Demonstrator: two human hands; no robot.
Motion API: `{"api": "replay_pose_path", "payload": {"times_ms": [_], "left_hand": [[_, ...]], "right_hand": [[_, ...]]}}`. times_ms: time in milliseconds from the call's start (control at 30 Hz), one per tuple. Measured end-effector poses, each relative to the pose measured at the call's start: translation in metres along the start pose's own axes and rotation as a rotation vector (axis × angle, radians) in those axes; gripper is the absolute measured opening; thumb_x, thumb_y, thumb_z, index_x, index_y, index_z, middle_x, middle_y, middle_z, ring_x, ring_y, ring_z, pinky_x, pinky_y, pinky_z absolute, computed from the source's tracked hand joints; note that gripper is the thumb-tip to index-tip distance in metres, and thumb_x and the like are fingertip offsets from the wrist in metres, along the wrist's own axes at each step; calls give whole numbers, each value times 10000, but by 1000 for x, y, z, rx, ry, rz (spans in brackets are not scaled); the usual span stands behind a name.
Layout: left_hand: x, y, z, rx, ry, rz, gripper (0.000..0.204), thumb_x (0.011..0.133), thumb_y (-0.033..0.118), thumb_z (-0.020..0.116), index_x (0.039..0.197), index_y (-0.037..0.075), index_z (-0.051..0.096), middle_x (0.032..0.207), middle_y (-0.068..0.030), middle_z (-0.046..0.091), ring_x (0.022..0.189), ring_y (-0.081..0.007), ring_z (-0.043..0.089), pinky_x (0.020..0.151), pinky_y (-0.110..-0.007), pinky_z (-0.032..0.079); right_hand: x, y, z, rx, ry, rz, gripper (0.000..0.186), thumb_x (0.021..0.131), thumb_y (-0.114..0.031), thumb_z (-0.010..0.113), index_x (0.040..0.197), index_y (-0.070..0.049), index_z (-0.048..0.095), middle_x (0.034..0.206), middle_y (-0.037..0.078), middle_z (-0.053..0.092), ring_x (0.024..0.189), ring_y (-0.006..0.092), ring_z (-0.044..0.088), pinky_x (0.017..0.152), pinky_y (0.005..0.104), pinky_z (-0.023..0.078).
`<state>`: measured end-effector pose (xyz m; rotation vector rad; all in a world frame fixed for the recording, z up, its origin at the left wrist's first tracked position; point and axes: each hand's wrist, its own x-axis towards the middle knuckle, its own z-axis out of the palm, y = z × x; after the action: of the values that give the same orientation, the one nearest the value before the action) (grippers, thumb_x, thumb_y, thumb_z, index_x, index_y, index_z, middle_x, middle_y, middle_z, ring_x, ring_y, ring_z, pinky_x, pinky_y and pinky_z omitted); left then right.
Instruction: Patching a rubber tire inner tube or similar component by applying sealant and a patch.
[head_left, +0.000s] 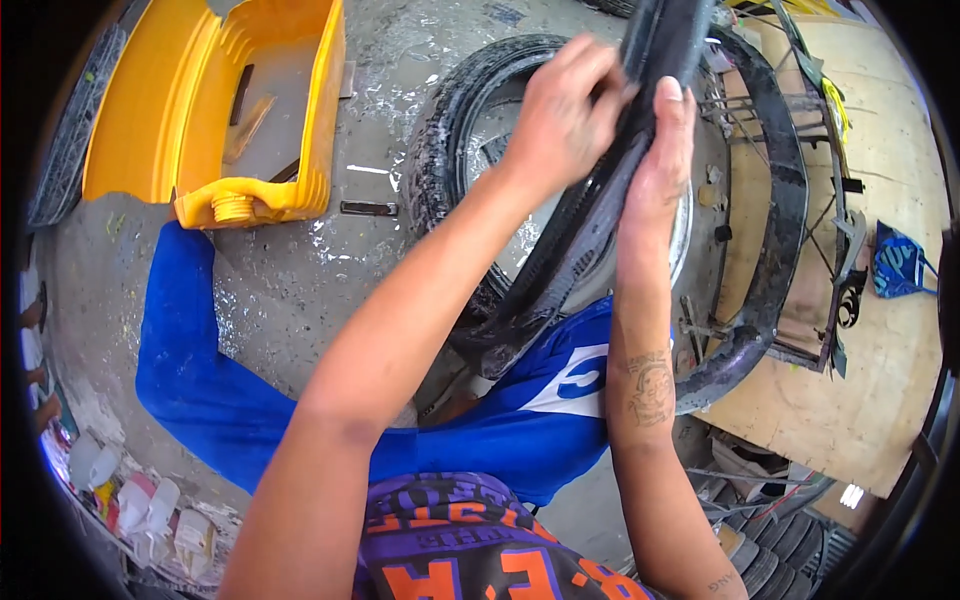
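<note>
1. We see 2 bare forearms rising from the lower edge toward the top of the view; both hands meet on a black rubber tyre strip (590, 215) that runs from the top edge down toward the lap.
2. The left hand (560, 120) is closed around the upper part of the strip, its fingers wrapped over the rubber from the left; the right hand (665, 150) is also closed on it, pressing from the right with the thumb pointing up along the strip.
3. The strip is held in the air above the floor; its lower end hangs just above the blue trousers (300, 410) and the blue cloth with a white patch (560, 385) on the lap.
4. Behind the hands a black tyre (450, 130) lies flat on the concrete floor (300, 290), near the top middle; a shiny metal rim (683, 235) shows inside it, partly hidden by the right forearm.
5. To the right a curved dark rim (785, 200) with thin metal rods rests against a plywood board (890, 330); a blue crumpled bag (900, 262) lies on the board near its right edge.
6. A cut-open yellow plastic container (220, 110) lies on the floor at the top left corner; a small dark flat piece (368, 208) lies just beside it.
7. Pale plastic bottles (140, 505) cluster at the lower left edge of the floor; stacked tyres (790, 545) show at the lower right.
</note>
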<state>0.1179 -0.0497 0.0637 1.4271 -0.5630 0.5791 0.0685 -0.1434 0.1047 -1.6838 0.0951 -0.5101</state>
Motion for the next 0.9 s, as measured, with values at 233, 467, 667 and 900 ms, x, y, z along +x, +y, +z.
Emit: {"api": "replay_pose_path", "payload": {"times_ms": [233, 467, 667, 900], "left_hand": [[-12, 12, -10, -10, -58, -70, 122, 845, 11, 696, 841, -19, 578, 838, -180, 566, 795, -383, 578, 700, -440, 472], [-59, 23, -9, -67, -18, -136, 106, 883, 38, 679, 880, -27, 595, 847, -179, 547, 804, -356, 597, 716, -412, 484], [9, -3, -3, -37, -21, 1, 87, 874, 18, 652, 881, -28, 579, 883, -193, 564, 827, -400, 592, 712, -437, 482], [-161, 61, -47, -160, -70, -408, 130, 839, -142, 643, 895, -33, 599, 846, -168, 528, 790, -336, 575, 730, -420, 468]], "right_hand": [[-4, -1, -2, 28, 7, 13, 561, 1095, -344, 523, 1511, 16, 414, 1353, 109, 572, 1221, 161, 535, 1068, 295, 399], [-3, 5, -10, 91, 55, 51, 498, 1117, -336, 472, 1477, 7, 457, 1341, 85, 573, 1217, 151, 532, 1076, 288, 390], [2, 8, 0, 111, -6, 30, 500, 1107, -368, 490, 1441, 5, 488, 1252, 76, 599, 1132, 138, 551, 1007, 274, 422], [3, 8, -12, 155, -20, 149, 495, 1080, -453, 514, 1344, -35, 546, 1092, 38, 618, 962, 118, 574, 865, 260, 466]]}}
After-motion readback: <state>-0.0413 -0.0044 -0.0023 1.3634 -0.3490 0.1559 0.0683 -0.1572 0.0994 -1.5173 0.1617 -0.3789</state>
